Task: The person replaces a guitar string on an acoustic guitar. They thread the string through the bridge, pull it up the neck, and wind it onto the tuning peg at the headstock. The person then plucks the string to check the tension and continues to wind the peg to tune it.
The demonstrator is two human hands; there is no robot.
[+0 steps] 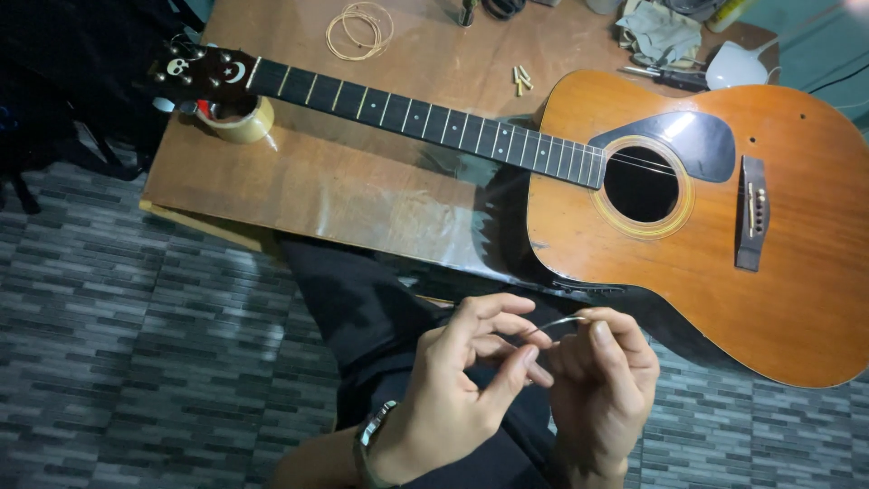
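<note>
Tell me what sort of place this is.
Probably a small guitar repair bench, perhaps at home. An acoustic guitar lies on a worn wooden table, with a coil of string and loose pegs beside it, and both hands work a thin wire.

place: small repair workshop | cues: stringless guitar (688, 226) on worn wooden table (362, 181), loose string coils (360, 29), bridge pins (521, 79), tape roll (237, 118)

guitar body (724, 272): orange-brown wood, glossy lacquer with glare
pickguard (690, 145): black, shiny plastic
fretboard (425, 116): dark wood, metal frets
table (362, 190): brown wood, smooth sheen
guitar string (554, 324): thin bright metal wire
tape roll (240, 118): tan, glossy
floor (136, 335): grey matt tiles
</note>
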